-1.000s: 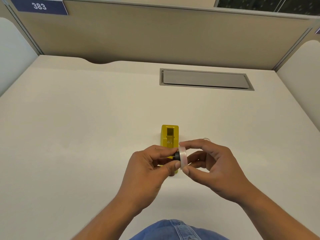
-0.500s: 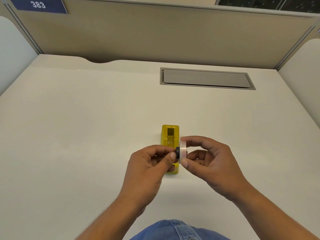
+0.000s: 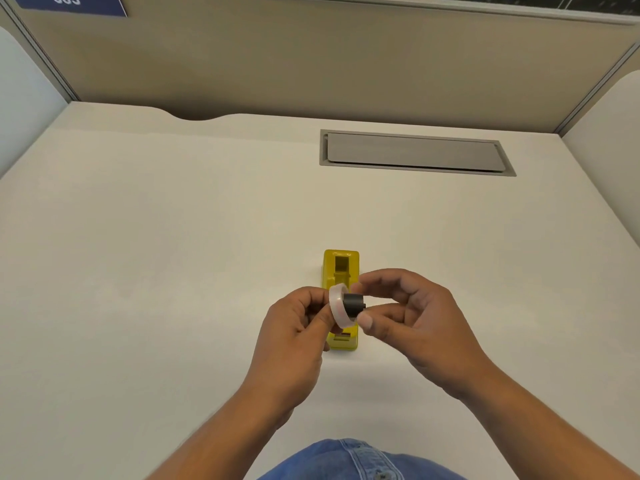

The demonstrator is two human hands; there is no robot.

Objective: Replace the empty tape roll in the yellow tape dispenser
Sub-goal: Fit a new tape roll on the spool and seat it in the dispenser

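- The tape dispenser [image 3: 341, 271] stands on the surface [image 3: 156, 271], lengthwise away from the person.
- Both hands hover above its near half: left hand [image 3: 294, 327] left, right hand [image 3: 412, 320] right.
- Between them, the tape roll [image 3: 337, 306] sits left of the hub [image 3: 354, 303].
- A hatch [image 3: 414, 152] lies behind, to the right.

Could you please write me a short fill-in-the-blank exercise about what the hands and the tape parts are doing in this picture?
1. The left hand holds the clear tape roll, while the right hand pinches the ____ hub.
2. The dispenser on the desk is coloured ____.
3. The grey hatch in the desk is ____.

Missing words: black; yellow; closed
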